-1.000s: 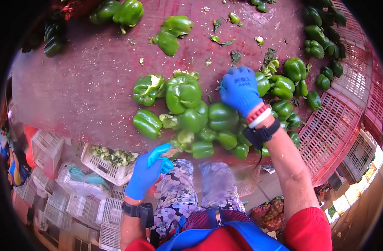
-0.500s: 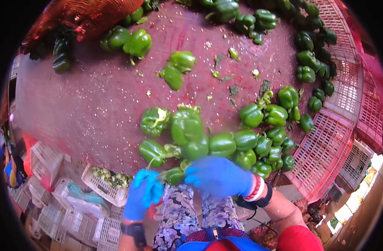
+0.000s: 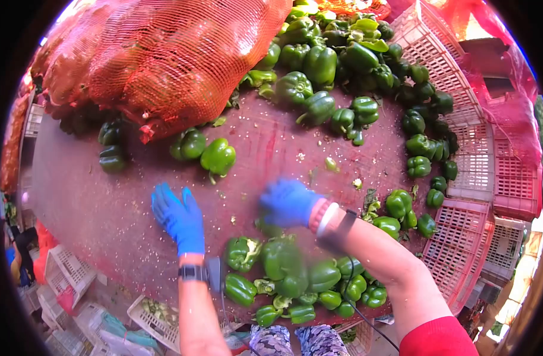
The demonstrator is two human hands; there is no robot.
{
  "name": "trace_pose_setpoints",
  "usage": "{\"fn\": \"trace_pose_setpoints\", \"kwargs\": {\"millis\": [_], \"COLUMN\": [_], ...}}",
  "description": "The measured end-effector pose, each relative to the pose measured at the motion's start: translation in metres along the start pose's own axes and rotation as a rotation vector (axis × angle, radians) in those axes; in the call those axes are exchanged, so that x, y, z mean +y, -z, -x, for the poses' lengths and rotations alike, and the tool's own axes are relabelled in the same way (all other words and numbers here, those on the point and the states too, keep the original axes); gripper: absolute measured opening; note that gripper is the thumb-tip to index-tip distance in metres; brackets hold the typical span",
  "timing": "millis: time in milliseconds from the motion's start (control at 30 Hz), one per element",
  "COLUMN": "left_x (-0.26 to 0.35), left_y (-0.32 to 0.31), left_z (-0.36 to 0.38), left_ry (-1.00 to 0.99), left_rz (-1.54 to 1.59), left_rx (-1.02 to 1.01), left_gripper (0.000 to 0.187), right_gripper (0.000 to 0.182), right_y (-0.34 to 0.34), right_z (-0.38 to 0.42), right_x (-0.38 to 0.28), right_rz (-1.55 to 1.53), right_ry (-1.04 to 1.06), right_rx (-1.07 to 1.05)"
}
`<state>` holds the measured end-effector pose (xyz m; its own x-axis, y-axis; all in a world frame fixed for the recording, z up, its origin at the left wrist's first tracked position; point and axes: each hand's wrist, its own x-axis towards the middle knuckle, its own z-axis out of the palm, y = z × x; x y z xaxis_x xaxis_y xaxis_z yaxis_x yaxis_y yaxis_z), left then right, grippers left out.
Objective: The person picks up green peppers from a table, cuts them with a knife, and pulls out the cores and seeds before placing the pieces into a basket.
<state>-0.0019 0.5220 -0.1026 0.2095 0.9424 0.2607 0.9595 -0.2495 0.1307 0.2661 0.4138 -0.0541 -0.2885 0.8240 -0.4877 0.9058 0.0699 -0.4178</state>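
My left hand (image 3: 179,216), in a blue glove, reaches over the maroon tabletop (image 3: 111,237) with its fingers stretched out and nothing in them. Ahead of it lie a bright green bell pepper (image 3: 218,157) and a darker bell pepper (image 3: 189,144). My right hand (image 3: 288,203), also gloved in blue, is over the middle of the table and smeared by motion. Some green (image 3: 266,226) shows just below its fingers, too blurred to make out. Nearer me sits a cluster of peppers, including a pepper with a pale torn patch (image 3: 243,254) and a pepper on its side (image 3: 240,289).
A large orange mesh sack (image 3: 164,65) covers the far left of the table. Many green peppers (image 3: 320,65) are heaped at the back and along the right edge. Pink and white plastic crates (image 3: 458,246) line the right side. A white crate (image 3: 155,317) stands below the near edge.
The view has tipped toward the far side, bringing the sack into fuller sight. Both hands have moved from the near edge out over the table. The left fingers have straightened.
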Motion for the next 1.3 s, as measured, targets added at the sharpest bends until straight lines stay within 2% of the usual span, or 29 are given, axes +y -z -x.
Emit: {"fn": "trace_pose_setpoints", "kwargs": {"millis": [33,100,133,167,200,267,300,367,500,567,600,633,700,733,800,900,933,967,1000,1033,1067,1100,1167,1200,1233,1267,1300], "left_x": [0.017,0.052,0.062,0.066,0.07,0.073,0.071,0.071,0.078,0.075,0.073,0.072,0.074,0.078,0.078,0.081,0.083,0.082,0.08,0.078,0.078,0.077,0.075,0.075,0.075,0.074,0.07], "left_y": [-0.024,-0.062,-0.066,-0.067,-0.061,-0.053,-0.053,-0.055,-0.044,-0.049,-0.051,-0.052,-0.051,-0.045,-0.048,-0.042,-0.04,-0.041,-0.044,-0.048,-0.05,-0.052,-0.053,-0.054,-0.055,-0.058,-0.063], "left_z": [-0.011,-0.023,-0.02,-0.019,-0.021,-0.024,-0.025,-0.027,-0.034,-0.032,-0.032,-0.033,-0.033,-0.035,-0.033,-0.039,-0.041,-0.039,-0.038,-0.037,-0.036,-0.035,-0.033,-0.032,-0.032,-0.029,-0.026], "left_ry": [0.095,0.284,0.278,0.285,0.288,0.304,0.308,0.314,0.339,0.333,0.327,0.321,0.321,0.342,0.348,0.363,0.376,0.377,0.379,0.379,0.369,0.358,0.343,0.34,0.34,0.33,0.321], "left_rz": [-0.087,-0.258,-0.371,-0.38,-0.393,-0.365,-0.37,-0.365,-0.341,-0.335,-0.331,-0.331,-0.334,-0.302,-0.317,-0.348,-0.362,-0.373,-0.383,-0.392,-0.383,-0.378,-0.38,-0.385,-0.391,-0.401,-0.413], "left_rx": [-0.019,-0.064,-0.068,-0.107,-0.147,-0.224,-0.234,-0.237,-0.335,-0.31,-0.3,-0.298,-0.303,-0.315,-0.318,-0.381,-0.41,-0.415,-0.419,-0.42,-0.393,-0.367,-0.341,-0.337,-0.333,-0.324,-0.314], "left_gripper": [0.06,0.063,0.066,0.066,0.067,0.07,0.071,0.072,0.082,0.102,0.112,0.114,0.118,0.095,0.096,0.095,0.095,0.094,0.093,0.092,0.094,0.096,0.098,0.097,0.096,0.095,0.095], "right_gripper": [0.045,0.041,0.04,0.035,0.032,0.033,0.035,0.042,0.061,0.074,0.077,0.08,0.083,0.085,0.087,0.083,0.085,0.087,0.089,0.094,0.088,0.074,0.062,0.055,0.053,0.053,0.068], "right_y": [-0.008,0.01,0.027,0.051,0.074,0.112,0.144,0.199,0.244,0.257,0.259,0.257,0.25,0.247,0.228,0.193,0.163,0.153,0.132,0.122,0.115,0.162,0.213,0.217,0.262,0.277,0.305], "right_z": [0.007,0.018,0.021,0.024,0.017,-0.008,-0.017,-0.043,-0.091,-0.111,-0.12,-0.128,-0.135,-0.132,-0.125,-0.081,-0.066,-0.041,-0.02,-0.002,0.016,0.023,0.024,0.017,0.002,-0.013,-0.02], "right_x": [0.005,0.025,0.035,0.05,0.069,0.125,0.137,0.158,0.183,0.181,0.183,0.188,0.185,0.188,0.204,0.193,0.197,0.178,0.171,0.162,0.157,0.141,0.157,0.192,0.208,0.254,0.283], "right_rz": [-0.075,-0.224,-0.301,-0.244,-0.144,0.057,0.134,0.335,0.153,0.057,0.049,0.043,0.018,-0.054,-0.16,-0.323,-0.365,-0.399,-0.395,-0.426,-0.424,-0.497,-0.257,0.005,0.028,0.354,0.533], "right_ry": [0.052,0.018,0.01,-0.003,-0.076,-0.193,-0.282,-0.475,-0.627,-0.7,-0.723,-0.744,-0.787,-0.741,-0.645,-0.53,-0.419,-0.442,-0.358,-0.316,-0.223,-0.241,-0.279,-0.247,-0.389,-0.411,-0.564], "right_rx": [-0.113,-0.176,-0.202,0.087,0.287,0.673,0.765,0.636,0.374,0.235,0.201,0.165,0.241,0.252,0.267,0.237,0.235,0.148,0.078,-0.132,-0.302,-0.591,-0.19,0.382,0.59,0.888,0.747]}}
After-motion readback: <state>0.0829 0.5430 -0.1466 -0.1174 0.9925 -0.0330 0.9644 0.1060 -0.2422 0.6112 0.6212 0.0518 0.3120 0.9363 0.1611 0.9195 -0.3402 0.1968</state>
